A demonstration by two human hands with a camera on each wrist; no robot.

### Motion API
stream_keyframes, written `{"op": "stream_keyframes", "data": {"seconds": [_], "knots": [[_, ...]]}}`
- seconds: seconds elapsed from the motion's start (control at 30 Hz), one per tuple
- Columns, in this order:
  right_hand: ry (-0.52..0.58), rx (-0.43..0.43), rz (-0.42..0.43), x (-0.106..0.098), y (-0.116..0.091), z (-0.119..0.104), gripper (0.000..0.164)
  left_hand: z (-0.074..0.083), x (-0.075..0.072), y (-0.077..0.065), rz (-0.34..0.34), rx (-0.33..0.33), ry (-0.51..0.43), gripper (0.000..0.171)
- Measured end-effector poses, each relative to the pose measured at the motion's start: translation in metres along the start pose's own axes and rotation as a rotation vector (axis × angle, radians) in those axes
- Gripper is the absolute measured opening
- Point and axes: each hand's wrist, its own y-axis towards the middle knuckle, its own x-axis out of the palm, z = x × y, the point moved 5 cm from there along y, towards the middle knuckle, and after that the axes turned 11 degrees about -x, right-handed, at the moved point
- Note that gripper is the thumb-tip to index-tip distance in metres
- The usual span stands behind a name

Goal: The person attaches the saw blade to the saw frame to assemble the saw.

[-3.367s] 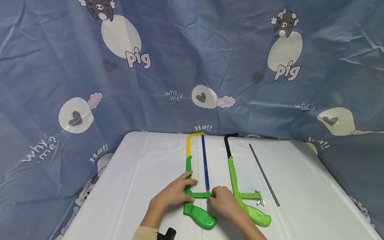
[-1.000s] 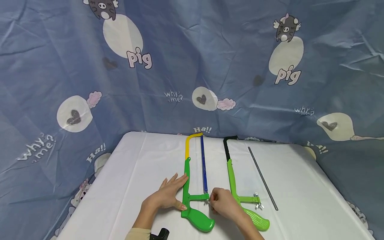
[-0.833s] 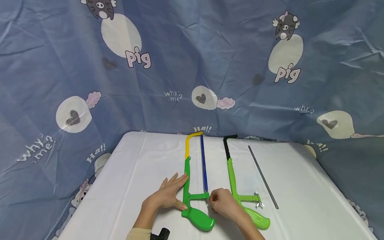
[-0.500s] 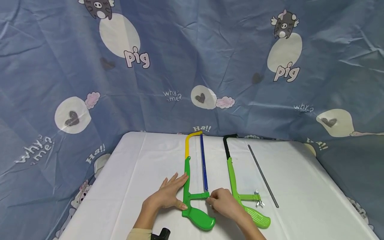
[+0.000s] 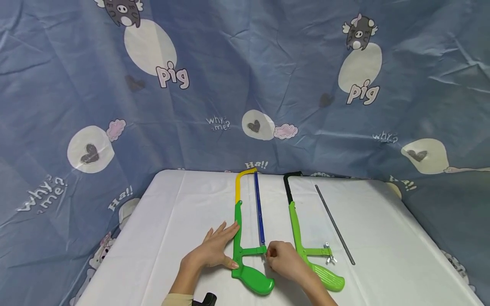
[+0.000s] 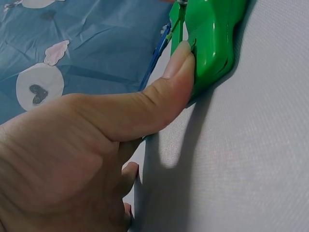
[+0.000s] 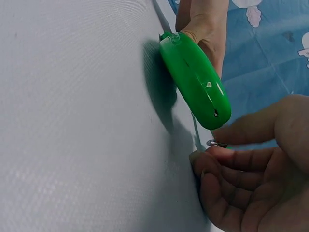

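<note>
A hacksaw (image 5: 252,279) with a dark green handle, yellow front arm and blue blade (image 5: 259,208) lies on the white-covered table. My left hand (image 5: 208,253) rests along the left side of its frame, fingers straight and spread; the thumb touches the frame just above the handle, as the left wrist view also shows. At the end of the short green crossbar, my right hand (image 5: 285,260) pinches a small metal wing nut (image 7: 212,143) between thumb and index finger, the other fingers curled. The fingers hide most of the nut. The blade spans from the yellow tip to this crossbar.
Right of my right hand lies a second hacksaw frame (image 5: 295,225), light green with a black arm, its wing nut (image 5: 331,259) showing and no blade fitted. Further right is a loose grey blade (image 5: 334,225). A patterned blue cloth (image 5: 214,85) hangs behind the table.
Since the earliest frame, my left fingers have drawn back from over the frame to its left side. My right thumb and fingers shift slightly at the wing nut; the hacksaw stays in place.
</note>
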Motion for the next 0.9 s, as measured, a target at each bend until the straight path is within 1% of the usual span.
{"op": "stream_keyframes", "data": {"seconds": [0.13,0.27,0.33,0.47,0.53,0.7,0.9], "knots": [[0.013,0.001,0.006,-0.0021,0.0005,-0.0002,0.019,0.0024,-0.0013,0.0003,0.008,0.004,-0.008,0.118],[0.06,0.034,0.01,-0.004,0.0002,0.0002,0.022,0.0047,-0.0014,-0.0002,0.002,0.003,-0.013,0.118],[0.076,0.042,0.015,-0.0038,-0.0005,0.0004,0.02,0.0053,-0.0011,-0.0017,-0.003,0.001,-0.014,0.118],[0.066,0.023,0.034,-0.0026,-0.0026,0.0019,0.009,0.0045,0.0001,-0.0034,-0.006,0.002,-0.013,0.118],[0.05,0.012,0.038,-0.0021,-0.0029,0.0025,0.008,0.0035,0.0005,-0.0029,0.0,0.002,-0.011,0.118],[0.024,0.008,0.017,-0.0015,-0.0027,0.0019,0.013,0.0029,0.0019,-0.0019,-0.003,0.01,-0.017,0.118],[0.062,0.041,0.018,0.0012,-0.0033,0.0032,0.026,0.0028,0.0028,-0.0037,-0.007,0.006,-0.018,0.118]]}}
